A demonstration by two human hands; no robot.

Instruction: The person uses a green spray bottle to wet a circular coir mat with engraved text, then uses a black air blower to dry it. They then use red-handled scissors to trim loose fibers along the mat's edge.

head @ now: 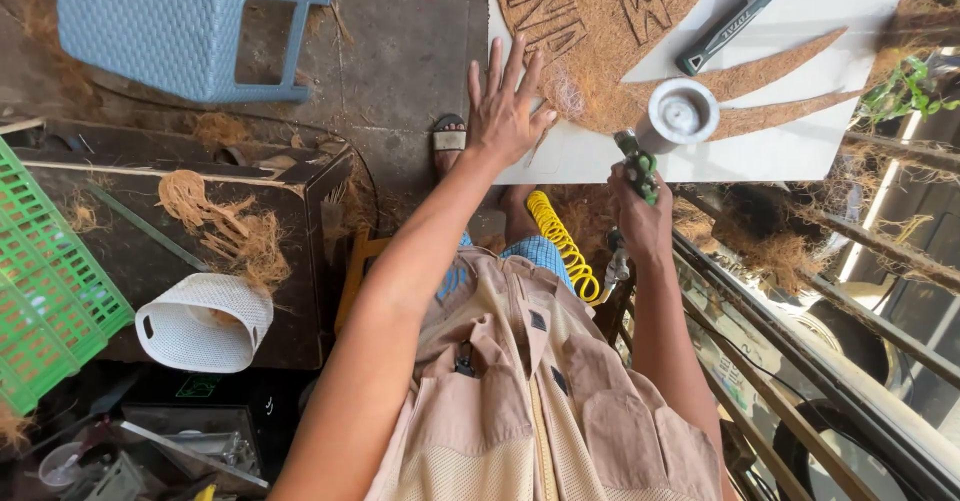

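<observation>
I see left hand (508, 111) flat, fingers splayed, pinning coir mat (600, 41) just beyond fingertips to white board (800, 151). Right hand (640, 223) fingers clamped on spray gun (665, 131), cup over mat edge for aim.

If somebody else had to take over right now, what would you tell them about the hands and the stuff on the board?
Left hand: open, fingers spread, pressing flat on the edge of the brown coir mat and the white board under it.
Right hand: gripping the green handle of a spray gun with a metal cup, aimed at the mat; a yellow coiled hose hangs from it.
The mat is cut round with raised letters. Two curved coir offcuts lie beside it, and a grey-handled cutter rests on the board.
Whether any spraying has been done cannot be told.
</observation>
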